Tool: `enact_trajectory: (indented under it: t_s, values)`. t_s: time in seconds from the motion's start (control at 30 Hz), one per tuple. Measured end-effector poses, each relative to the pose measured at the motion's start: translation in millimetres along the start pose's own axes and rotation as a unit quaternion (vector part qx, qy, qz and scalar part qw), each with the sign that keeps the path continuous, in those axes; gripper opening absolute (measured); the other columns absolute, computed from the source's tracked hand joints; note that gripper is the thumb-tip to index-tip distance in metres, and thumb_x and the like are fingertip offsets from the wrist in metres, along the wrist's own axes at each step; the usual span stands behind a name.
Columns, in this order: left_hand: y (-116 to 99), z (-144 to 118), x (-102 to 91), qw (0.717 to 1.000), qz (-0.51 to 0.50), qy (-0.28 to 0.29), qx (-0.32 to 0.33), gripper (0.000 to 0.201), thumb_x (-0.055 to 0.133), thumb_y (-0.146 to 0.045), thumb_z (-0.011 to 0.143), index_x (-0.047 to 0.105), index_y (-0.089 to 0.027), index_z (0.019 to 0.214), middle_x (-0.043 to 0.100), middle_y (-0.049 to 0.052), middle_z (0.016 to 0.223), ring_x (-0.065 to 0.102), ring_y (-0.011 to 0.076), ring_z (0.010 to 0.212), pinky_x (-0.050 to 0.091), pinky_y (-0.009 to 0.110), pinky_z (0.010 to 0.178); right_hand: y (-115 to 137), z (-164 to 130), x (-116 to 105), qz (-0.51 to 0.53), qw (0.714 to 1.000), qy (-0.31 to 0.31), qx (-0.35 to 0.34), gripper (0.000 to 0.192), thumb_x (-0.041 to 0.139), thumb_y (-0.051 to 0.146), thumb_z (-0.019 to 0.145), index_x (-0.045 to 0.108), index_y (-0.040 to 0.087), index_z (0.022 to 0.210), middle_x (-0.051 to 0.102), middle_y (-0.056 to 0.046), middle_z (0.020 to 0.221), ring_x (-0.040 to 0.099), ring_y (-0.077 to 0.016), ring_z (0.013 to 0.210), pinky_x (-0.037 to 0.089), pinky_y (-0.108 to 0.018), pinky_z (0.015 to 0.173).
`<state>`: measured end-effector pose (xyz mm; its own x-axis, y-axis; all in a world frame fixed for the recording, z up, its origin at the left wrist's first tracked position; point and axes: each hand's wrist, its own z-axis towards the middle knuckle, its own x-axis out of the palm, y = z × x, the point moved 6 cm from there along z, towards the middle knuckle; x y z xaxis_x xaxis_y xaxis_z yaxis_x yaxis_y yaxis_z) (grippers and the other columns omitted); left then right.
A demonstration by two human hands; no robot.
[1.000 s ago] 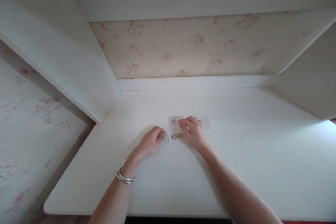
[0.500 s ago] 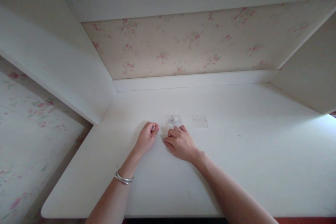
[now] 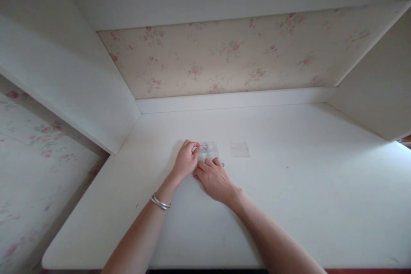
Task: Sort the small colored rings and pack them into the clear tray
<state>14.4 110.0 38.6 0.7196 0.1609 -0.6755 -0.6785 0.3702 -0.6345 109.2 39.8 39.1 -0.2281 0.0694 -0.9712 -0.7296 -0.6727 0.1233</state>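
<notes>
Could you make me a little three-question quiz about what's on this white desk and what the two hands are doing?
1. True or false: the left hand wears a silver bangle at the wrist.
2. How many clear plastic squares lie on the desk? A) one B) two C) four
3. Which clear square do both hands touch: the left square or the right square?

Key
1. True.
2. B: two, side by side and apart.
3. The left square. The left hand's fingertips meet its left edge and the right hand rests at its near edge; the right square lies untouched.
</notes>
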Motion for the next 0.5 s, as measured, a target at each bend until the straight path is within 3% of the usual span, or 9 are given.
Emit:
enact_trajectory:
  t_s: [0.27, 0.5]
  values:
    - [10.5, 17.6, 25.3, 0.999, 0.009, 0.027, 0.015, 0.015, 0.05, -0.025, 0.086, 0.063, -0.018, 0.085, 0.06, 0.004, 0.085, 0.056, 0.0155, 0.081, 0.045, 0.028, 0.077, -5.8, -1.2, -1.9, 0.046, 0.999, 0.018, 0.018, 0.02, 0.045, 0.03, 0.091, 0.063, 0.021, 0.088, 0.059, -0.004, 0.095, 0.045, -0.0202, 0.091, 0.027, -0.036, 0.077]
    - [3.0, 6.6, 2.0, 1.0, 0.009, -0.011, -0.014, 0.023, 0.046, -0.032, 0.088, 0.064, -0.018, 0.089, 0.058, 0.002, 0.078, 0.052, 0.0128, 0.068, 0.043, 0.025, 0.066, -3.3, -1.4, -2.0, 0.055, 0.998, 0.031, 0.009, 0.022, 0.042, 0.025, 0.092, 0.064, 0.021, 0.086, 0.059, -0.004, 0.09, 0.045, -0.0196, 0.089, 0.025, -0.036, 0.075]
